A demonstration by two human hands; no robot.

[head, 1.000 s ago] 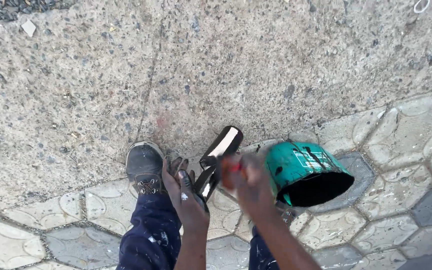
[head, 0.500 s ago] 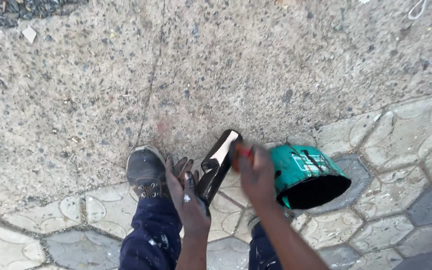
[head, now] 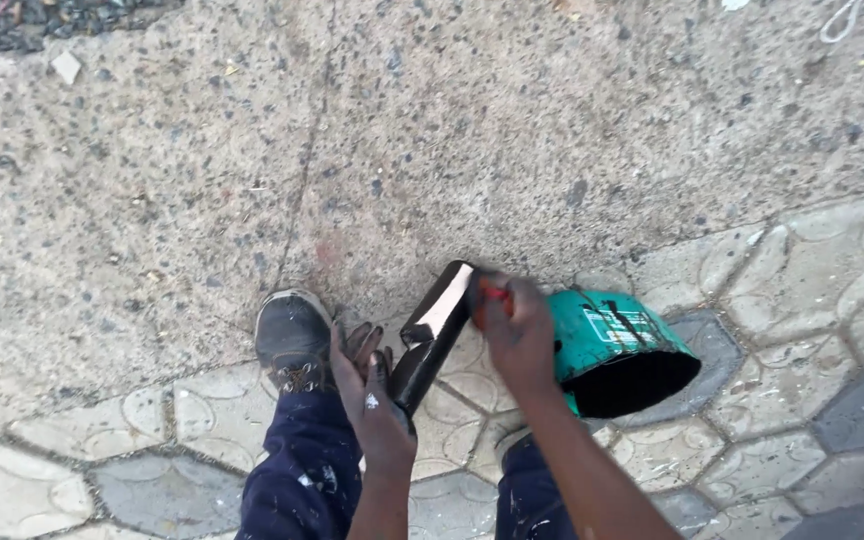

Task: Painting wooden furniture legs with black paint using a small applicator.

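Paint roller between both hands

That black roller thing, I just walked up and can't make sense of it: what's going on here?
A person looking down holds a black paint roller sleeve, white on one patch, between both hands. The right hand grips a red-handled part at its upper end, while the left hand, fingers smeared black, touches its lower end. A green paint can with a black inside lies tilted beside the right hand on patterned paving stones.

Under my paint-smeared fingers the roller shines wet, glossy black, the teal metal can looks streaked, and the concrete slab is rough and matt.
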